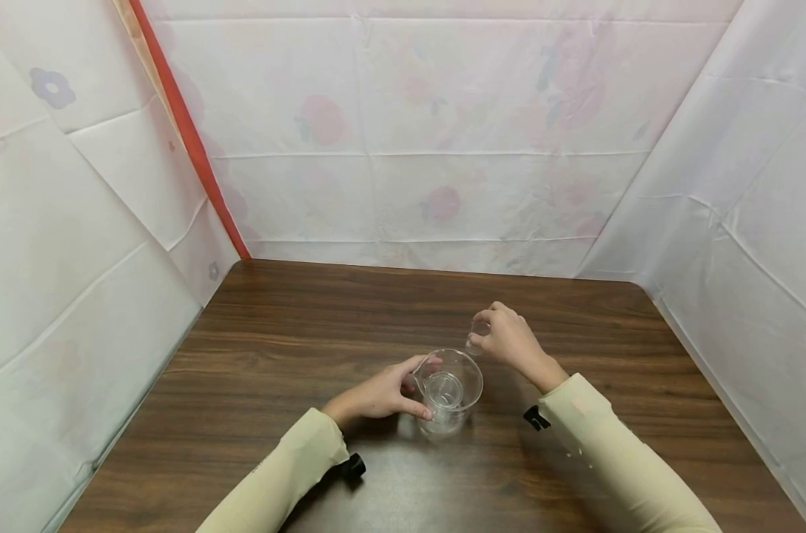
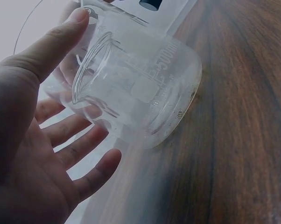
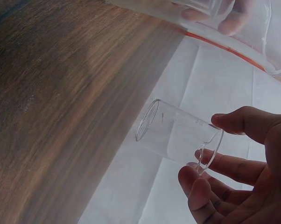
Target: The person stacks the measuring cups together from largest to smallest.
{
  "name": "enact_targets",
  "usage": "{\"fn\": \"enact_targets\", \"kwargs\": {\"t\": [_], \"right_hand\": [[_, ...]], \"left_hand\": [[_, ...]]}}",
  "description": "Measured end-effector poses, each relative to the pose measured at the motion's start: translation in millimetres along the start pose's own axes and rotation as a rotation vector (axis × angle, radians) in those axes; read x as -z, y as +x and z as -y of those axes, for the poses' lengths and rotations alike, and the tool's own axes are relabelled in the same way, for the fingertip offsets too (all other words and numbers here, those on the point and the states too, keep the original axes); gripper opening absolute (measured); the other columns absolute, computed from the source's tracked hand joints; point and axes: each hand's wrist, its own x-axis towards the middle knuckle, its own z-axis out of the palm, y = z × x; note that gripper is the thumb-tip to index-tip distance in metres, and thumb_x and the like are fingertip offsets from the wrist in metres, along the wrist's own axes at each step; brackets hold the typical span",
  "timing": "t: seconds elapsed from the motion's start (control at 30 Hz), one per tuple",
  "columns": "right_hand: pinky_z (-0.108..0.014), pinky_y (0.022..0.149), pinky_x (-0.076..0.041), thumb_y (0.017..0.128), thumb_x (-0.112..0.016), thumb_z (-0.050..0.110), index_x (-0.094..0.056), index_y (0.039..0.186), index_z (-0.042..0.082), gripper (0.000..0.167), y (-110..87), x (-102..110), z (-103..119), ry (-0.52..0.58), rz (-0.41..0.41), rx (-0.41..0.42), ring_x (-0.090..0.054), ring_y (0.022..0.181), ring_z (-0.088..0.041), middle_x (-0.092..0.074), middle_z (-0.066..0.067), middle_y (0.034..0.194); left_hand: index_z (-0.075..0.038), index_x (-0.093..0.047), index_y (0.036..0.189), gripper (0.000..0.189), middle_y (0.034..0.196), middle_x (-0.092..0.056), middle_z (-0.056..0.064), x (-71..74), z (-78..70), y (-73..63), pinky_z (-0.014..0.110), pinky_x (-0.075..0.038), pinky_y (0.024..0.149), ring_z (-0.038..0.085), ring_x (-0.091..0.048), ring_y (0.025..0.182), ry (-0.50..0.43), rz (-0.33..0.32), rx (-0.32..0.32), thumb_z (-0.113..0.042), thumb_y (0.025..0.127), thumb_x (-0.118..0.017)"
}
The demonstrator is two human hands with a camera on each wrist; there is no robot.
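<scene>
A large clear glass beaker [image 1: 444, 428] stands on the table, with a smaller glass beaker [image 1: 443, 389] nested inside it. My left hand [image 1: 380, 392] grips the large beaker from its left, thumb on the near side and fingers round the far side. In the left wrist view, printed markings show on the large beaker's wall [image 2: 185, 70], and the inner beaker's rim [image 2: 91, 67] lies below the outer one. Just beyond and to the right, my right hand [image 1: 511, 340] pinches a tiny glass beaker [image 3: 171, 128] near its rim between thumb and fingers, base pointing away from the palm.
Brown wood-grain table [image 1: 296, 326] lies under both hands. White patterned sheets [image 1: 403, 126] hang behind and at both sides, with a red strip [image 1: 189, 133] at the back left corner. A black wrist mount [image 1: 354, 466] sticks out by the left sleeve, another [image 1: 536, 418] by the right.
</scene>
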Motion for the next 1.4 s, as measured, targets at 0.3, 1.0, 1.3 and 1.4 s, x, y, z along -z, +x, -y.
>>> {"fn": "enact_targets", "kwargs": {"t": [0.3, 1.0, 1.3, 1.4], "right_hand": [[-0.047, 0.074, -0.050, 0.079, -0.075, 0.024, -0.074, 0.102, 0.004, 0.030, -1.0, 4, 3, -0.001, -0.010, -0.002, -0.059, 0.077, -0.025, -0.062, -0.010, 0.092], [-0.046, 0.073, -0.050, 0.080, -0.075, 0.022, -0.072, 0.104, 0.003, 0.031, -4.7, 9, 8, 0.027, -0.019, 0.017, -0.060, 0.080, -0.026, -0.063, -0.011, 0.093], [-0.044, 0.073, -0.049, 0.080, -0.076, 0.021, -0.071, 0.106, 0.002, 0.032, -5.7, 11, 10, 0.035, -0.034, 0.022, -0.059, 0.080, -0.024, -0.063, -0.011, 0.095], [-0.043, 0.071, -0.049, 0.080, -0.076, 0.021, -0.071, 0.105, 0.003, 0.032, -5.5, 12, 10, 0.035, -0.048, 0.027, -0.058, 0.078, -0.023, -0.063, -0.010, 0.093]], "left_hand": [[-0.012, -0.033, 0.151, 0.086, 0.149, -0.048, 0.009, 0.1, -0.6, 0.2, 0.041, -0.049, 0.096, 0.024, -0.063, 0.110, -0.010, -0.005, -0.006, -0.028, 0.081, -0.080], [-0.014, -0.031, 0.152, 0.089, 0.149, -0.048, 0.008, -2.3, 2.8, 0.0, 0.032, -0.048, 0.095, 0.022, -0.062, 0.112, -0.008, -0.011, 0.000, -0.031, 0.080, -0.081], [-0.015, -0.032, 0.152, 0.089, 0.149, -0.049, 0.005, -2.4, 3.2, 0.3, 0.033, -0.048, 0.095, 0.019, -0.063, 0.108, -0.013, -0.016, 0.006, -0.031, 0.080, -0.081], [-0.016, -0.033, 0.151, 0.088, 0.148, -0.049, 0.003, -1.6, 2.4, 0.3, 0.034, -0.048, 0.094, 0.019, -0.064, 0.105, -0.007, -0.017, 0.014, -0.031, 0.079, -0.082]]}}
